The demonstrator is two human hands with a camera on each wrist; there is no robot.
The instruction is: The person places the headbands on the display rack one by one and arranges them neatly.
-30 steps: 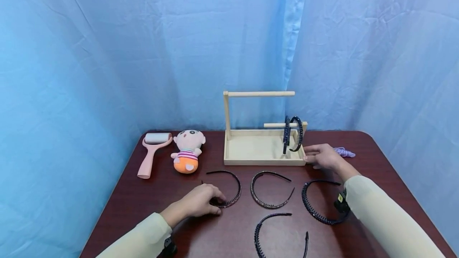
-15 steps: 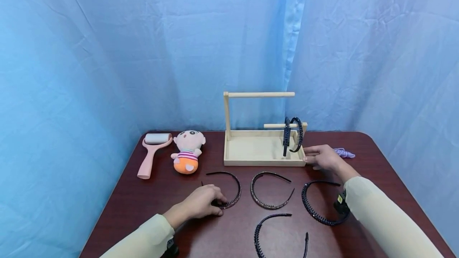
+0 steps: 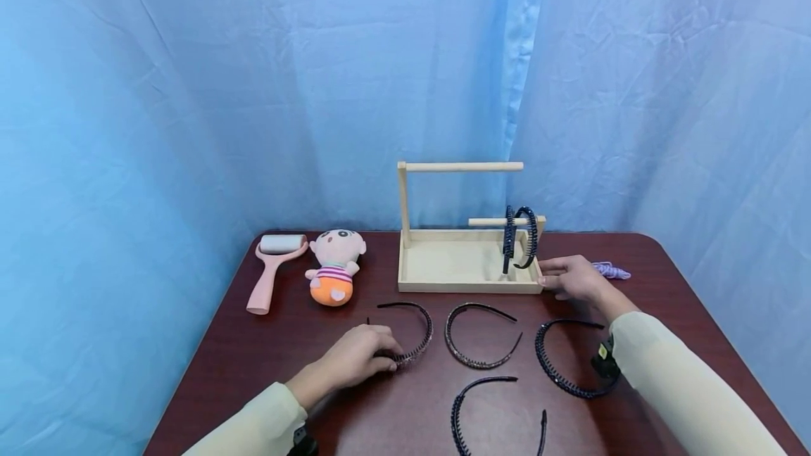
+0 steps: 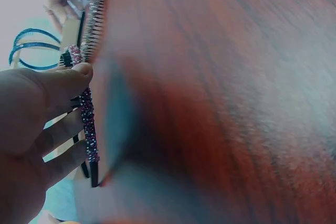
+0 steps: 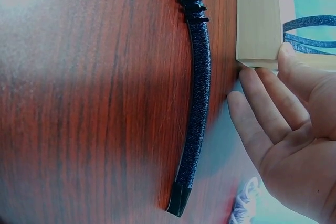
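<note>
Your left hand (image 3: 360, 356) is pinching a glittery headband (image 4: 88, 124) between thumb and fingers, inward from the left edge of the surface (image 3: 380, 421). Your right hand (image 3: 573, 279), fingers loosely extended, is touching the right end of a wooden rack (image 3: 469, 288), which is standing near the far edge, two dark headbands (image 3: 509, 239) hanging from its lower bar (image 3: 484, 222).

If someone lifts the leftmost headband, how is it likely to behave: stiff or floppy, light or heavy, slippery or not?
The leftmost headband is probably springy-stiff, since its thin band forms a smooth open curve. It looks light, being so slim. Its bumpy, sparkly surface may make it less slippery.
</note>
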